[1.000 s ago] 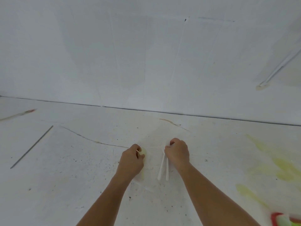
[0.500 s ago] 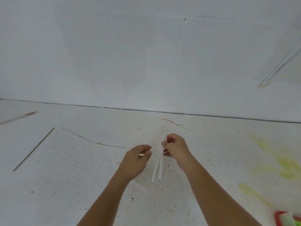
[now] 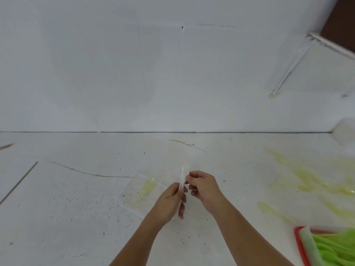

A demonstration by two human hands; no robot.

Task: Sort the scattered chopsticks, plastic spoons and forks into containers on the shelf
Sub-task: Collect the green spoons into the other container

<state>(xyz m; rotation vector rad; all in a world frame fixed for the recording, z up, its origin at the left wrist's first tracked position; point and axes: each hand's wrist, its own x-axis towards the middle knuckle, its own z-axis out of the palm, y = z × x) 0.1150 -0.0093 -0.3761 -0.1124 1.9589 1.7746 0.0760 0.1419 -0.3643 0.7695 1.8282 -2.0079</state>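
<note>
White plastic cutlery point(image 3: 184, 170), fork-tined at its upper end, is held upright between both hands above a scuffed white surface point(image 3: 67, 208); whether one piece or several are stacked cannot be told through the blur. The left hand point(image 3: 170, 203) is closed round the lower handle, fingers curled about it. The right hand point(image 3: 204, 186) is set just beside it, thumb and forefinger pinching the stem below the tines, the other fingers loosely bent. A clear wrapper point(image 3: 132, 198) is seen lying flat on the surface just left of the left hand, with a pale green utensil point(image 3: 146, 190) inside it; its type is not made out. Further yellow-green pieces point(image 3: 315, 184) in clear film are scattered on the surface to the right, well apart from the hands. A red tray point(image 3: 299, 244) is cut off by the lower right corner, and bright green utensils point(image 3: 338, 248) are piled in it. A clear container point(image 3: 345, 131) is partly seen at the right edge, where the surface meets a white wall point(image 3: 134, 73). A white bar point(image 3: 292, 64) is noted slanting down the wall at upper right. Dark specks and a thin crack are recorded on the surface.
</note>
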